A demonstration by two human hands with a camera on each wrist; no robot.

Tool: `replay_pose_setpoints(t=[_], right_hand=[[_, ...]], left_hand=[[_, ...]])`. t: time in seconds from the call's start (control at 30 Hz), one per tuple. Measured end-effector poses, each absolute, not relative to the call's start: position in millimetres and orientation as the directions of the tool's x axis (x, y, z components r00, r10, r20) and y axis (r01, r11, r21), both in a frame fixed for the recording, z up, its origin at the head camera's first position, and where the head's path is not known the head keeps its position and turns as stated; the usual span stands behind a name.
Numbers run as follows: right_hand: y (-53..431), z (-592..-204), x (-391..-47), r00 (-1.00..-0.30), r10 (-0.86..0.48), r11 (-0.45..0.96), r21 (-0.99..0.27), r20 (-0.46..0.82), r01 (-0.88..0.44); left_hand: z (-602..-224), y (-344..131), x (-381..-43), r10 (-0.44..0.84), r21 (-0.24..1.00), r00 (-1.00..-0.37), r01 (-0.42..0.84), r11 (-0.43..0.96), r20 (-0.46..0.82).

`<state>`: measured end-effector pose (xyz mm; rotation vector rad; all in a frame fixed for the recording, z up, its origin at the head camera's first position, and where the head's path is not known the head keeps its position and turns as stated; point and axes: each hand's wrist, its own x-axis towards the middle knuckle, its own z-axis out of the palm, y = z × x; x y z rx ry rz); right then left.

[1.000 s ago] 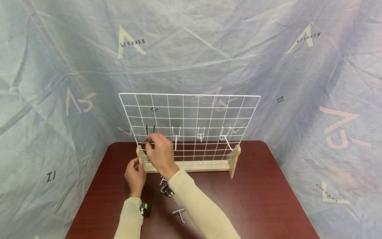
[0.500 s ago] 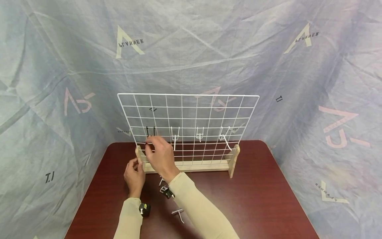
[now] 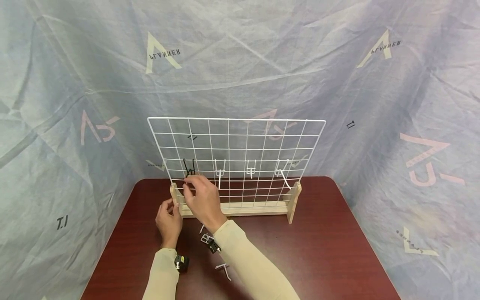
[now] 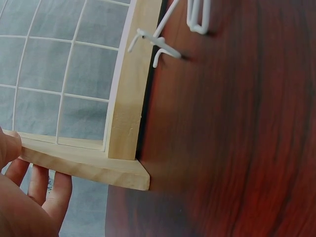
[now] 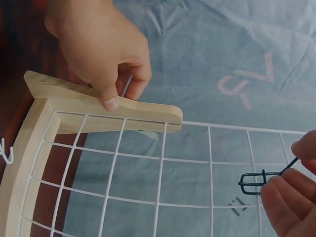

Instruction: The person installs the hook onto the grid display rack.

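Observation:
My right hand (image 3: 204,200) pinches the prong of a black wire hook (image 5: 253,183) between thumb and fingers. The hook's two upright wires stand against the left part of the white wire grid (image 3: 238,148); whether they are seated on a grid wire I cannot tell. Lower down, my left hand (image 3: 169,221) grips the left wooden end piece (image 5: 98,101) of the stand, thumb on one side and fingers on the other. To the right of the black hook, three white hooks (image 3: 220,173) hang in a row on the grid.
Several loose white hooks lie on the dark red table in front of the stand, among them a single-prong hook (image 3: 224,268) and a wire-loop hook (image 3: 206,238). A wooden base bar (image 3: 258,207) joins the end pieces. Grey printed cloth (image 3: 240,62) surrounds the table.
My right hand has lowered slightly along the grid, so more of the black hook shows above the fingers. The left hand keeps its hold on the end piece.

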<state>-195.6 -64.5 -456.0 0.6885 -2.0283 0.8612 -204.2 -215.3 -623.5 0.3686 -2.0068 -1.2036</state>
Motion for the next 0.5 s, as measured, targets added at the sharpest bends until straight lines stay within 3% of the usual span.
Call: replay_pose_setpoints(t=[0.27,0.5], right_hand=[[-59,-465,-192,-0.518,-0.182,0.618,-0.312,0.836,-0.721],[-45,-479,-184,-0.565,-0.194,0.627,-0.342,0.802,-0.700]], left_hand=[[-625,-217,-204,-0.576,0.834,-0.664,0.138,0.534,0.478],[-627,-218,-207,-0.568,0.829,-0.660,0.155,0.538,0.492]])
